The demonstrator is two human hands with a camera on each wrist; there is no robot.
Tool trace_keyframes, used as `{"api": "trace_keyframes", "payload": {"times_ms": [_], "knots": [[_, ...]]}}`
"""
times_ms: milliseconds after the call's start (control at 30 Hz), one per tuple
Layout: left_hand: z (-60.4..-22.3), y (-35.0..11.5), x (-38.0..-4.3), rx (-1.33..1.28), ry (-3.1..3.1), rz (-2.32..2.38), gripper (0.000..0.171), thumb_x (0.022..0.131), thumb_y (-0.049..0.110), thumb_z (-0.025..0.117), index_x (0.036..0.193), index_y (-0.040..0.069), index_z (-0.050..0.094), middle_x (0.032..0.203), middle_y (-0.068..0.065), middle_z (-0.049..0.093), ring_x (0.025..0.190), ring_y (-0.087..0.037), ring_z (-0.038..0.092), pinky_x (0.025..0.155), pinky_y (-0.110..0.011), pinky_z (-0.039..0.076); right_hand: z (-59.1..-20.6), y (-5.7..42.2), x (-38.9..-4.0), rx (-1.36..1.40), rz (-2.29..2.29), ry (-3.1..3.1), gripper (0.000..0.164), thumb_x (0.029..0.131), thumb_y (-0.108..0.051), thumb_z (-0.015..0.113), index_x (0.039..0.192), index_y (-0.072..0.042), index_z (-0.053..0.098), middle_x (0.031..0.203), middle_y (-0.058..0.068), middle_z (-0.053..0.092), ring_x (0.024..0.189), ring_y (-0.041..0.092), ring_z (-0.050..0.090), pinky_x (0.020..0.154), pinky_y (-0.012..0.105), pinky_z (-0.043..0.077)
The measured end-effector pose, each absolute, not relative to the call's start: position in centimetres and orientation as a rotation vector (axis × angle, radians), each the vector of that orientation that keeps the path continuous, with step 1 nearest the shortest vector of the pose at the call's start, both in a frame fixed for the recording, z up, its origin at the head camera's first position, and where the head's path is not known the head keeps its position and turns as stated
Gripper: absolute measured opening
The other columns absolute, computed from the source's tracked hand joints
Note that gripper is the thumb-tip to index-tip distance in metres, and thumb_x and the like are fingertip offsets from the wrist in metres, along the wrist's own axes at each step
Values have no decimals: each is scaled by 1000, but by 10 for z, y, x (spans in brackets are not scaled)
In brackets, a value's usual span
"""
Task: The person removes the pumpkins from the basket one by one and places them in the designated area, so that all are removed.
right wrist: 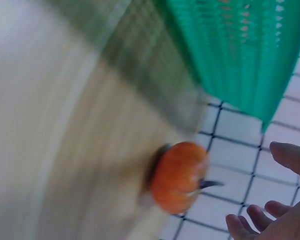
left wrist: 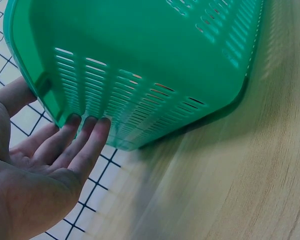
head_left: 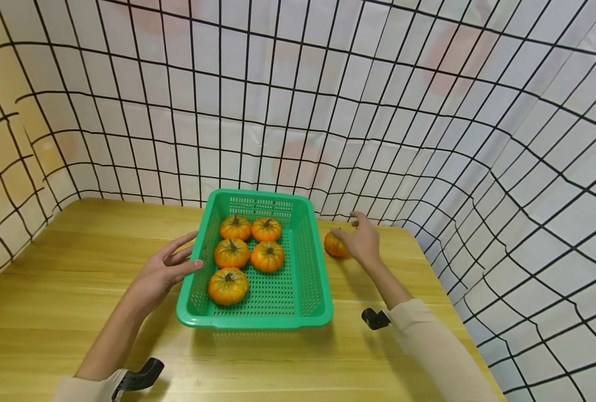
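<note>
A green plastic basket stands on the wooden table with several small orange pumpkins inside, mostly along its left half. My left hand holds the basket's left side, thumb over the rim and fingertips against the slotted outer wall. To the right of the basket, one more pumpkin sits on the table. My right hand hovers right by it, fingers spread and partly covering it in the head view. In the right wrist view this pumpkin shows its dark stem, with a gap to the fingers.
A black wire grid rises behind the table and along both sides, with a pale patterned sheet behind it. Bare wooden tabletop extends left of the basket. Each wrist wears a black camera mount.
</note>
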State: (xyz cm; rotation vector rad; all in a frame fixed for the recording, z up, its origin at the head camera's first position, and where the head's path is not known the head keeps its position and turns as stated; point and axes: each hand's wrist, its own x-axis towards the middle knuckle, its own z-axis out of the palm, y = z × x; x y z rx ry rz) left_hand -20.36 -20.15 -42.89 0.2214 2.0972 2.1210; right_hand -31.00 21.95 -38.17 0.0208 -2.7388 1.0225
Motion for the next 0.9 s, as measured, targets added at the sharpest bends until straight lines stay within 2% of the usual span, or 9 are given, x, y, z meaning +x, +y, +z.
{"api": "trace_keyframes", "payload": {"times_ms": [400,633,900], "knots": [[-423,-201,-201,227,2086,2131,78,98,18,68,163,19,24,163,-24,31,126,-14,58,95,-23,51,-334,176,-291,264,1103,-2850,74,89,-41,75,151,-13,47,137,19,60,129,38,54,101,54,48],[-425,-202,-201,233,2100,2112,77,99,20,68,163,21,25,163,-24,31,125,-13,58,95,-23,50,-326,159,-282,420,1070,-2933,78,88,-43,76,153,-15,44,141,22,58,129,39,55,102,54,50],[-427,-201,-203,238,2091,2113,78,99,20,68,163,20,24,163,-24,30,123,-10,59,95,-22,50,-321,143,-277,467,1071,-2942,79,87,-42,79,153,-16,46,139,18,60,127,36,58,97,52,53]]}}
